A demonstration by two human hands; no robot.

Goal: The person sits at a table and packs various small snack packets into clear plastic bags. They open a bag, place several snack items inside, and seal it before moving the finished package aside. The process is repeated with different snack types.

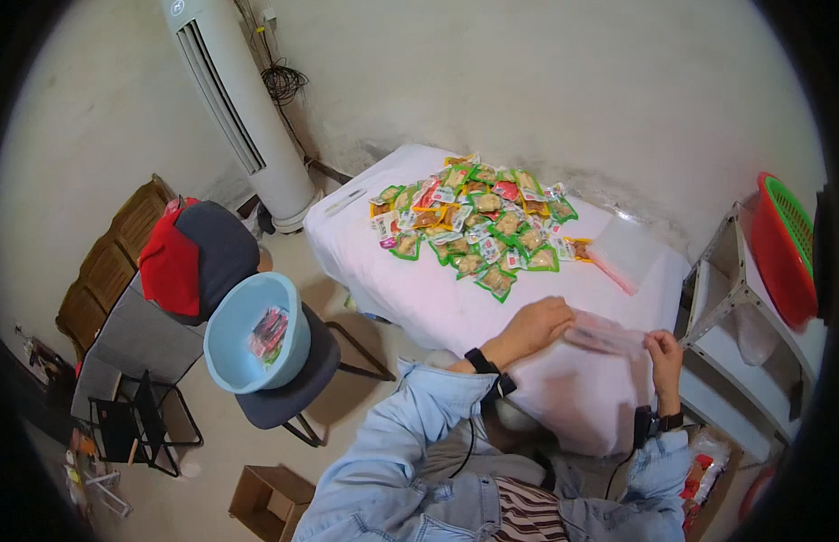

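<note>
Both my hands grip a clear plastic bag with a pinkish edge (pixel 608 333), stretched between them above the near side of the cloth-covered table. My left hand (pixel 538 326) has its fingers closed at one end, and my right hand (pixel 663 356) pinches the other. Just beyond the bag lies a flat stack of clear plastic bags (pixel 633 251) with pink edges. Left of that stack spreads a heap of small sealed food packets (pixel 487 203) with green, yellow and red borders. The white cloth (pixel 385 264) hangs over the table's edge in front of me.
To the left, a light blue basin (pixel 223 339) holding a few packets (pixel 269 335) stands on a dark chair (pixel 324 366). A metal shelf (pixel 714 325) at the right carries a red basin (pixel 778 257). An open cardboard box (pixel 270 501) sits on the floor.
</note>
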